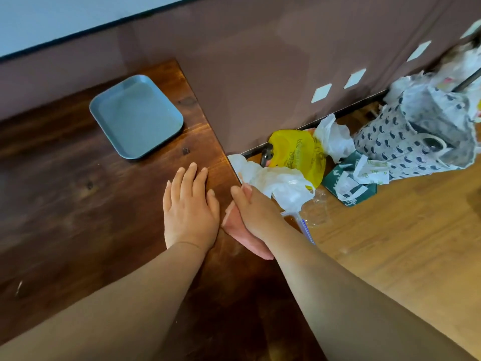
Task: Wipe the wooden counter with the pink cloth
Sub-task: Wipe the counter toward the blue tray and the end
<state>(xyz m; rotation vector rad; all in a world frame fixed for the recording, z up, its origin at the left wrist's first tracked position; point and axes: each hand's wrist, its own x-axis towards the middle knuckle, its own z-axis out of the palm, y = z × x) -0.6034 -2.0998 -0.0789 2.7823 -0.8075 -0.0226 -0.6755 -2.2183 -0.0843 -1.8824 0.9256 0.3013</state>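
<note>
The dark wooden counter fills the left half of the view. My left hand lies flat on it near its right edge, fingers straight and together. Just to its right, my right hand holds the pink cloth against the counter's right edge, thumb on top and the other fingers hidden over the edge. Most of the cloth is covered by the hand and forearm.
A blue-grey tray sits on the counter near the wall. Beside the counter, on the wooden floor, lie white plastic bags, a yellow bag, a green box and a patterned bag.
</note>
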